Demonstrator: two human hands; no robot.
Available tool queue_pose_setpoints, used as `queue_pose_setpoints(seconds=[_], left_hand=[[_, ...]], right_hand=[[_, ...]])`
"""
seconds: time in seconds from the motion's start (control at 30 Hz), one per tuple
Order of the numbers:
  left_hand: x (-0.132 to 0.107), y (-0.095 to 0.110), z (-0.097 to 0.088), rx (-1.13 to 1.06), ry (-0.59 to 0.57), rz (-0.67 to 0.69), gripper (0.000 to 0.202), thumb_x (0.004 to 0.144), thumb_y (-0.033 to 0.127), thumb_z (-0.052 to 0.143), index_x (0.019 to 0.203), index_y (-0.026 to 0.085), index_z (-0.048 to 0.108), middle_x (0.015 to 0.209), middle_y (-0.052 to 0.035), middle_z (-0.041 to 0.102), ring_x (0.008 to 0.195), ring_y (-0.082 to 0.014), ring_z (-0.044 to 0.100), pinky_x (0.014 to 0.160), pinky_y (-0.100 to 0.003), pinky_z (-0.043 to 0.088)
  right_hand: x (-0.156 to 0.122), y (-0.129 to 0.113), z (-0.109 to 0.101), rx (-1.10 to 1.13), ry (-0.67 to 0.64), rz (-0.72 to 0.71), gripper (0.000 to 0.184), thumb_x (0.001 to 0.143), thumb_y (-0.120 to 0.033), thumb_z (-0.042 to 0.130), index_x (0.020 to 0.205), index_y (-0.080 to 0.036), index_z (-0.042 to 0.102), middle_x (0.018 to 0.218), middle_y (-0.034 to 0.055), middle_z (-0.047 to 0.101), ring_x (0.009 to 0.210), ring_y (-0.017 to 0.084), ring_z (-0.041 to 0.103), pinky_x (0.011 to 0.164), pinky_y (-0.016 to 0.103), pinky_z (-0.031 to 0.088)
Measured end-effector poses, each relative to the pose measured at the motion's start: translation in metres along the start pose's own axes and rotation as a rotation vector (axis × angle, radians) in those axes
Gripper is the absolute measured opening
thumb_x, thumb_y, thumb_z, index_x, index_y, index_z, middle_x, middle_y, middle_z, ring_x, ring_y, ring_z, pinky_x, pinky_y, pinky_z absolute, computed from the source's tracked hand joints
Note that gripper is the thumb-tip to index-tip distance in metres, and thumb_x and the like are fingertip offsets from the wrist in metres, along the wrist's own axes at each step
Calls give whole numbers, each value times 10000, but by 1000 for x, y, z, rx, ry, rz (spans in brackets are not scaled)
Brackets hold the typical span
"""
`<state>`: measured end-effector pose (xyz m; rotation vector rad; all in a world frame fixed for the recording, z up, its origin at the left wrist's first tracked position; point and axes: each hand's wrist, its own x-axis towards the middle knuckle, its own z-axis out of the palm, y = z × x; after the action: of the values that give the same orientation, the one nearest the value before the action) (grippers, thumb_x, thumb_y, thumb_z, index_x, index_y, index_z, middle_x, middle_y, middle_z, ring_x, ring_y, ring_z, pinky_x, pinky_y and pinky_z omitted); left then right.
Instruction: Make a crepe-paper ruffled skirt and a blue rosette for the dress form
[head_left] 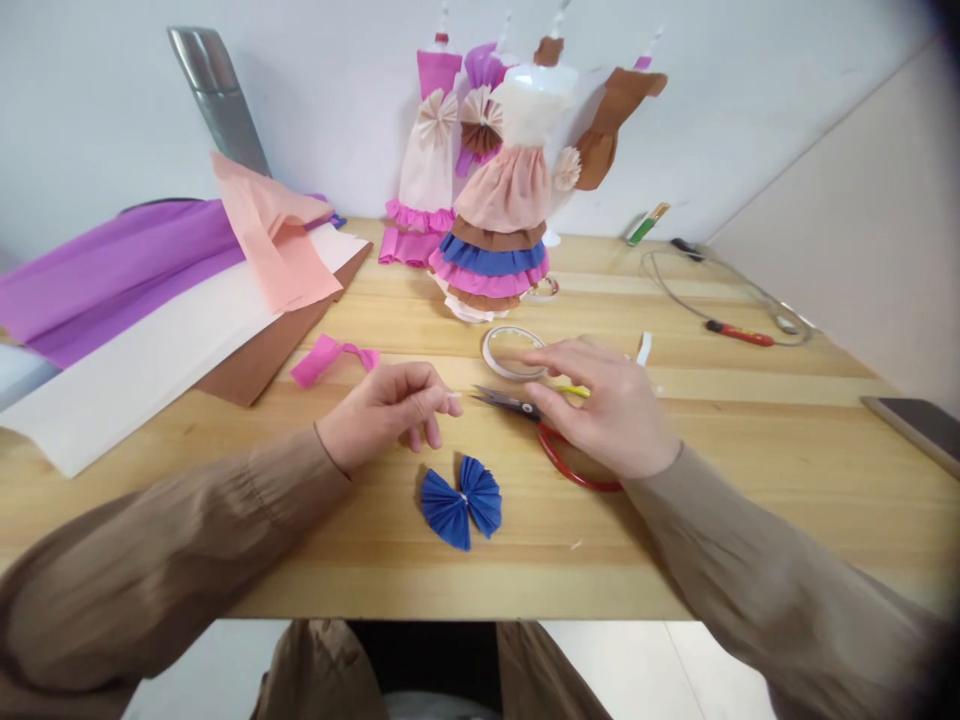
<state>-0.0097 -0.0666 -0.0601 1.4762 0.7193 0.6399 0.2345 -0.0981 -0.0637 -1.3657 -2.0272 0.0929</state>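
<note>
My left hand (390, 412) hovers over the wooden table (750, 500), its thumb and fingers pinched on a tiny white piece I can barely see. A blue pleated paper bow (461, 503) lies just below that hand. My right hand (600, 405) rests over red-handled scissors (555, 440), fingers stretched toward a roll of clear tape (512, 351). The scissor blades point left between my two hands. Whether the right hand grips the handles is hidden.
Paper dresses on stands (499, 215) line the back wall. Sheets of purple, white, peach and brown crepe paper (150, 300) cover the left. A pink paper scrap (330, 358), a red tool with wire (739, 333), a green marker (646, 225) and a dark tablet (919, 425) lie around.
</note>
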Motion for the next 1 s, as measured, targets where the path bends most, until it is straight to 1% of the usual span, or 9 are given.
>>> queue_pose_setpoints(seconds=[0.07, 0.2, 0.47, 0.7, 0.77, 0.8, 0.87, 0.93, 1.0], left_hand=[[0, -1, 1, -7, -44, 16, 355, 831, 471, 662, 802, 118, 640, 693, -38, 670, 520, -92, 611, 449, -173, 474], [-1, -3, 3, -17, -93, 19, 380, 825, 510, 665, 792, 135, 616, 560, -6, 619, 485, -96, 588, 455, -177, 472], [-2, -2, 6, 16, -103, -15, 365, 809, 494, 678, 775, 134, 629, 545, -5, 611, 488, -95, 578, 454, -173, 458], [-6, 5, 6, 93, 19, -50, 571, 828, 637, 554, 1029, 117, 681, 602, -14, 619, 465, -111, 542, 444, -222, 430], [-5, 9, 3, 194, 124, -24, 529, 794, 633, 592, 947, 133, 675, 609, 13, 575, 478, -100, 494, 433, -218, 367], [-5, 11, 1, 293, 150, -32, 481, 776, 616, 622, 821, 139, 658, 570, 30, 525, 475, -90, 451, 436, -218, 322], [-5, 15, 0, 513, 40, -102, 517, 757, 596, 648, 525, 159, 497, 486, 44, 383, 471, -78, 353, 455, -236, 235], [-9, 18, 1, 633, -76, -177, 527, 780, 562, 628, 481, 173, 435, 469, 38, 370, 470, -87, 327, 472, -257, 221], [-14, 20, 6, 755, -125, -221, 417, 715, 499, 709, 537, 175, 515, 521, 17, 490, 497, -110, 394, 500, -268, 249]], right_hand=[[2, -19, 3, 266, -24, 98, 196, 825, -282, 642, 964, -182, 738, 864, 84, 754, 702, 197, 658, 630, 345, 535], [5, -45, 13, 529, -104, 124, 133, 784, -260, 679, 882, -188, 733, 809, 46, 719, 658, 144, 613, 581, 278, 483], [4, -53, 14, 523, -92, 102, 154, 807, -204, 617, 653, -190, 622, 625, 0, 625, 590, 118, 526, 557, 259, 408], [-2, -48, 6, 454, 18, 142, 179, 829, -258, 605, 661, -234, 548, 628, 11, 558, 606, 161, 506, 587, 331, 416], [-4, -44, 3, 512, 17, 180, 176, 831, -300, 627, 682, -238, 557, 640, 14, 559, 612, 167, 506, 585, 333, 419], [-4, -41, 3, 558, -22, 194, 174, 830, -317, 636, 693, -235, 566, 649, 13, 564, 614, 163, 508, 581, 326, 421], [-6, -36, 2, 653, -167, 198, 188, 829, -345, 646, 704, -220, 582, 649, 5, 556, 601, 145, 498, 565, 303, 422], [-6, -33, 2, 716, -329, 188, 217, 835, -354, 647, 694, -201, 588, 655, 0, 550, 599, 128, 494, 558, 280, 430], [-7, -31, 2, 759, -436, 183, 234, 835, -346, 655, 684, -182, 586, 751, 25, 602, 646, 123, 533, 589, 273, 464]])
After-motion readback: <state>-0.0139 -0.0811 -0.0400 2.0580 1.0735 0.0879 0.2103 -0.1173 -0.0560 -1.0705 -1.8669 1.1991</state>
